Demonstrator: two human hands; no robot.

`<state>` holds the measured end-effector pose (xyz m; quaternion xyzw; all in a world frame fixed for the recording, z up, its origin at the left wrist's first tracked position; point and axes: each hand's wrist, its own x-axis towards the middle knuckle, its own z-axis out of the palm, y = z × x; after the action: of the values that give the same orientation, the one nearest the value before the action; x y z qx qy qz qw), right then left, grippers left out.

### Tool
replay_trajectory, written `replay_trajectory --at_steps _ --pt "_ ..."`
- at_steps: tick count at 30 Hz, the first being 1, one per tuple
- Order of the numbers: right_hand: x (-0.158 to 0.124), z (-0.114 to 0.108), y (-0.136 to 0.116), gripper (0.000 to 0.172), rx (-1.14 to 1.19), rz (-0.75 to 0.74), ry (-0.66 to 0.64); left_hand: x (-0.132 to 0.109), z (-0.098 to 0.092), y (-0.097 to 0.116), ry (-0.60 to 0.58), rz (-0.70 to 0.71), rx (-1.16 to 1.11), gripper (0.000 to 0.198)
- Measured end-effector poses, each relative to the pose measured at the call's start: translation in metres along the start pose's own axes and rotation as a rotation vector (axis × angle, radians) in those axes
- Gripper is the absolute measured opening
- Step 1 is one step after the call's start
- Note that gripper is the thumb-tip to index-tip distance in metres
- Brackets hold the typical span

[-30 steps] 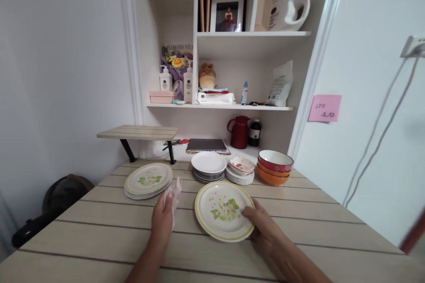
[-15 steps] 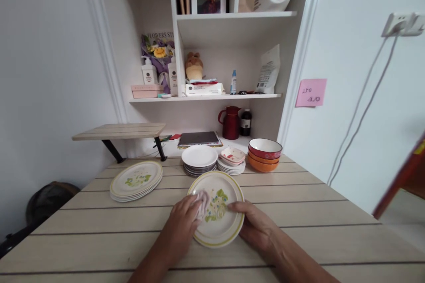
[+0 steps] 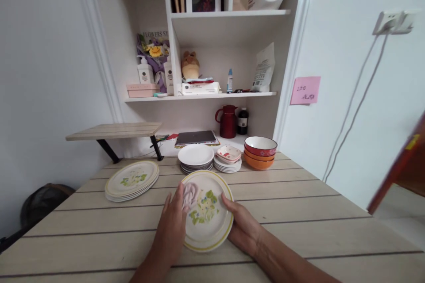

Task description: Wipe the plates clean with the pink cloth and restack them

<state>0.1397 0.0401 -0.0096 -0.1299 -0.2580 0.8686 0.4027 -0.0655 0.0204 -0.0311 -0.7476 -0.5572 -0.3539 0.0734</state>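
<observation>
A cream plate (image 3: 214,221) with a yellow-green rim and a printed leaf-and-flower pattern is held up, tilted toward me, over the table. My right hand (image 3: 244,225) grips its right edge, thumb on the face and fingers underneath. At the plate's left edge, my left hand (image 3: 171,223) is closed on a bunched pale pink cloth (image 3: 191,192), which presses against the upper left of the plate's face. Some of the left fingers are hidden. Matching patterned plates (image 3: 133,180) stand stacked on the table to the left.
Behind the held plate are a stack of white and dark plates (image 3: 195,154), small white plates (image 3: 228,168) under patterned square dishes (image 3: 229,153), and red and orange bowls (image 3: 260,154). A raised wooden stand (image 3: 114,130) is back left. A red jug (image 3: 228,121) stands by a laptop (image 3: 195,137).
My left hand has shifted from over the plate's face to its left edge, fingers more upright, with the cloth near the upper left rim. The view has turned slightly right.
</observation>
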Motion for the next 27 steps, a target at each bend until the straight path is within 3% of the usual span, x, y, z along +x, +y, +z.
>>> replay_trajectory --at_steps 4,8,13,17,21,24,27 --pt "-0.001 0.003 0.001 0.05 -0.019 0.015 -0.003 0.011 0.007 0.015 0.034 0.038 0.056 0.059" --pt "-0.002 0.007 0.0 0.057 -0.044 0.023 -0.068 0.033 0.018 0.045 0.071 -0.04 -0.018 0.058" --pt "-0.002 0.009 -0.007 0.067 -0.031 0.029 -0.061 0.04 0.028 0.077 -0.003 0.122 -0.238 0.056" --pt "0.001 0.006 -0.01 0.073 -0.068 0.057 -0.059 0.024 0.023 0.071 -0.16 0.242 -0.243 0.049" --pt "0.003 0.004 -0.009 0.071 -0.107 0.07 -0.086 0.01 0.012 0.053 -0.281 0.334 -0.085 0.051" --pt "0.002 0.008 -0.008 0.071 -0.116 0.086 -0.089 0.013 0.006 0.054 -0.209 0.281 0.071 0.063" --pt "-0.001 0.012 -0.006 0.069 -0.123 0.105 -0.138 0.032 0.004 0.066 -0.075 0.153 0.179 0.072"
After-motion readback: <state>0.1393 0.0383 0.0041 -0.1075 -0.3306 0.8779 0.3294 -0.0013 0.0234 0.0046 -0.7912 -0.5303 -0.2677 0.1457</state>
